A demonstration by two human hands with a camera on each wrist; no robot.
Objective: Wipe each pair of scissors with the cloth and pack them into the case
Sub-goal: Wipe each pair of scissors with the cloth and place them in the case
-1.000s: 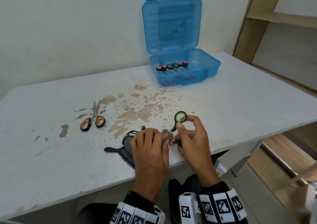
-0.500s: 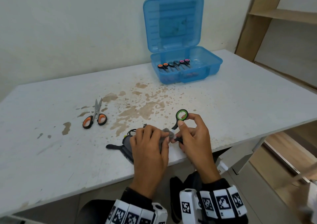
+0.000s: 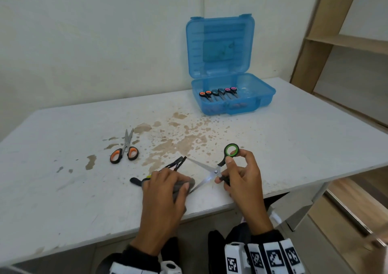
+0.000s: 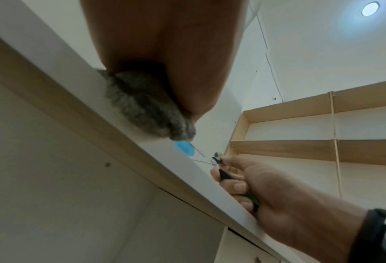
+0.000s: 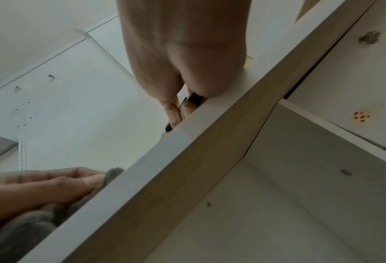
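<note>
Green-handled scissors [image 3: 215,171] are held above the table's near edge with their blades spread. My right hand [image 3: 241,175] grips their handles, with the thumb at the green ring [image 3: 231,150]. My left hand [image 3: 168,186] grips a grey cloth [image 3: 183,186] wrapped round the tip of the lower blade. The upper blade points up and to the left, bare. In the left wrist view the cloth [image 4: 147,110] bulges from under my left palm, and the right hand [image 4: 277,186] holds the scissors [image 4: 216,158]. The blue case [image 3: 258,99] stands open at the back with several scissors [image 3: 218,93] inside.
Orange-handled scissors [image 3: 125,152] lie shut on the stained white table [image 3: 294,137], left of my hands. A black strapped item [image 3: 176,164] lies partly under my left hand. A wooden shelf [image 3: 346,42] stands at the right, beyond the table's edge.
My left hand has slid the cloth leftward from the pivot toward the blade tip. Both blades now show, spread apart. The hands have drawn apart.
</note>
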